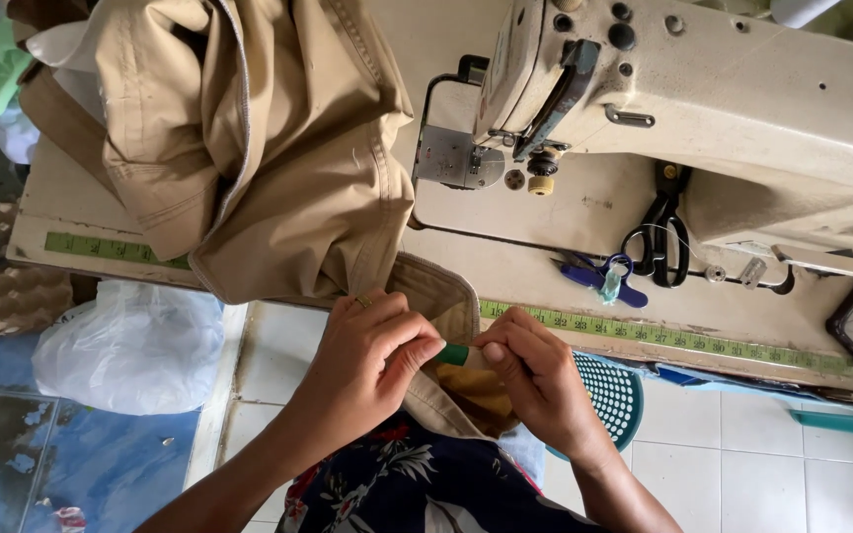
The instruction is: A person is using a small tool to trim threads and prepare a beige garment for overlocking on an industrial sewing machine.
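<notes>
Both hands pinch a green tool at the khaki garment's edge, lower centre of frame.
I hold my left hand (372, 345) and right hand (535, 370) on the tool (454, 353); I judge a slip could nick the garment (278, 168).

green tool (454, 353): mostly hidden between hands | sewing machine (742, 109): cut off top and right

My arms are bare to the elbow, no sleeves; left hand (362, 345) wears one ring (gold-coloured); dark floral garment (397, 484) below.
</notes>
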